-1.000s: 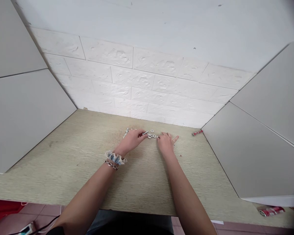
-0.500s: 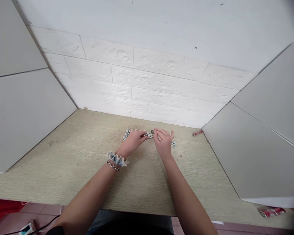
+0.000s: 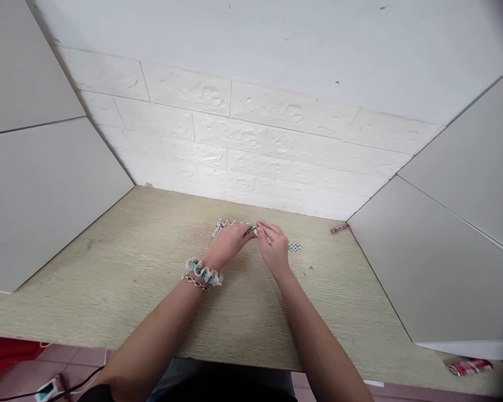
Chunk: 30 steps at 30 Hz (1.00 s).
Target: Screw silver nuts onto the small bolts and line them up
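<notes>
My left hand is closed, pinching a metal bolt between thumb and fingers. Its end points to the right. My right hand is closed too, with a small round washer at its fingertips, now seen edge-on. The washer is at the bolt's end; whether it is around the shank I cannot tell. Behind my left hand lie several small metal pieces, like bolts, partly hidden by that hand. A cluster of small metal rings or nuts rests just right of my right hand.
The wooden tabletop meets a white brick-patterned wall. Grey panels stand on both sides. One red can lies by the right panel, another red can near the front right edge. Brown crumbs dot the table.
My right hand has moved slightly left, bringing the washer to the bolt's end and turning it edge-on. Its raised fingers have drawn together. More of the cluster on the right shows.
</notes>
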{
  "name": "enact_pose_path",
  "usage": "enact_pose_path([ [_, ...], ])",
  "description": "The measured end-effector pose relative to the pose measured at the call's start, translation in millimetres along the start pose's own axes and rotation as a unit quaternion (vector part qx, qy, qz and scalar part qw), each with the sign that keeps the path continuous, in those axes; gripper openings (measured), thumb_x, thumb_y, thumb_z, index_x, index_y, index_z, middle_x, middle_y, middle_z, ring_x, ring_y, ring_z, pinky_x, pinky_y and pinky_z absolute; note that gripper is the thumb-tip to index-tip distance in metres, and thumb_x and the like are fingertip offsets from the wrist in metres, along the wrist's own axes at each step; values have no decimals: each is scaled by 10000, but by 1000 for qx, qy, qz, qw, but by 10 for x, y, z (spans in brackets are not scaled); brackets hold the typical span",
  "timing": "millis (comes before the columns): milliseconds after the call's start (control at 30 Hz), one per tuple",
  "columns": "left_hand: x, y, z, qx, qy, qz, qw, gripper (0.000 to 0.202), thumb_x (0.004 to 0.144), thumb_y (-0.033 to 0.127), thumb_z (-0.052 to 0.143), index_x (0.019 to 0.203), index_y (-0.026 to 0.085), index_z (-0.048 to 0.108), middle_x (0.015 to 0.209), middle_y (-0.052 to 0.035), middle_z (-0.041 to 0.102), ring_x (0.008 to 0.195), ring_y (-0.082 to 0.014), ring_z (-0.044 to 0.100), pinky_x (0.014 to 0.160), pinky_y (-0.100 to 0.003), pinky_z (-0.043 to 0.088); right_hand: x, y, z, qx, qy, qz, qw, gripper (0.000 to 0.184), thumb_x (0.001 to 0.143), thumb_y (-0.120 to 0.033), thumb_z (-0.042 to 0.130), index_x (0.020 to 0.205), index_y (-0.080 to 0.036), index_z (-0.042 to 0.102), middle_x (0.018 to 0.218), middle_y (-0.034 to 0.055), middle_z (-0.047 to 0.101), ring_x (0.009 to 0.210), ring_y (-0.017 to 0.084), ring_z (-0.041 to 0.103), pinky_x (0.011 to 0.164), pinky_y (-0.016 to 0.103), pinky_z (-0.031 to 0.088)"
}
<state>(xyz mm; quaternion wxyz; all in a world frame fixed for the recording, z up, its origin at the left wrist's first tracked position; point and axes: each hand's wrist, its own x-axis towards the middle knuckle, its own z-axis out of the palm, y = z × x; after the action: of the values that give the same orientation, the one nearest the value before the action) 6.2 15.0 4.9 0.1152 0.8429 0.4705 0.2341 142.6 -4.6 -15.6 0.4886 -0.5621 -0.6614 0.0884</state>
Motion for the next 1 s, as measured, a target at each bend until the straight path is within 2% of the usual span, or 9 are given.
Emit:
enact_pose_path([
  [200,14,4,-28,-54,-3,-15,998,260,856,365,394,857,190,586,701,-22,617,629,-146,545,572,-236,352,-10,-31,-9,69,15,33,997,285,818,-296,428,907,-180,674,991,44,655,980,137,552,902,277,411],
  [267,16,-4,-16,-74,3,-28,997,254,845,344,424,972,190,580,692,-17,620,641,-147,555,606,-238,374,-3,-23,-2,69,13,36,997,276,813,-291,436,905,-185,674,990,40,655,975,137,555,908,282,409],
  [400,8,-5,17,-120,19,-49,991,382,818,281,474,1186,182,482,719,-13,639,669,-141,576,655,-235,405,7,-4,12,66,6,43,997,276,806,-291,439,920,-192,670,1004,36,651,984,143,552,913,290,405],
  [533,-1,30,-4,-142,14,-25,989,312,803,298,485,1096,213,551,813,-16,657,701,-139,581,666,-232,417,-11,-23,17,63,0,38,997,297,812,-295,421,959,-196,658,1013,36,646,991,143,546,906,282,406],
  [633,5,46,-33,-143,14,-24,989,273,818,323,454,1027,213,590,793,-17,658,696,-142,580,667,-237,417,-17,-47,8,45,-10,12,999,313,824,-300,400,973,-193,653,1024,43,641,995,143,539,908,277,394],
  [733,15,36,-48,-142,32,-50,988,272,837,341,413,941,198,620,747,-21,656,677,-143,578,656,-240,412,27,-7,-48,-42,-8,9,999,335,838,-307,372,1021,-197,631,1073,54,618,1017,160,521,932,315,351],
  [800,18,21,-53,-139,48,-65,987,286,837,365,407,892,192,627,728,-18,653,658,-140,572,640,-237,404,81,87,-130,-141,8,53,989,336,835,-299,372,1043,-204,618,1124,65,587,1053,186,489,967,377,286],
  [900,15,2,-61,-137,63,-67,986,305,837,387,397,886,193,627,730,-10,652,650,-135,563,631,-233,394,154,302,-301,-281,-22,166,945,273,790,-260,425,925,-231,660,1223,67,507,1122,250,411,976,513,176],
  [1000,10,-4,-65,-135,68,-65,986,300,834,373,404,920,192,627,766,-13,657,670,-135,562,646,-233,393,183,503,-460,-336,-77,208,915,233,749,-245,470,876,-242,667,1273,74,453,1166,278,354,959,600,83],
])
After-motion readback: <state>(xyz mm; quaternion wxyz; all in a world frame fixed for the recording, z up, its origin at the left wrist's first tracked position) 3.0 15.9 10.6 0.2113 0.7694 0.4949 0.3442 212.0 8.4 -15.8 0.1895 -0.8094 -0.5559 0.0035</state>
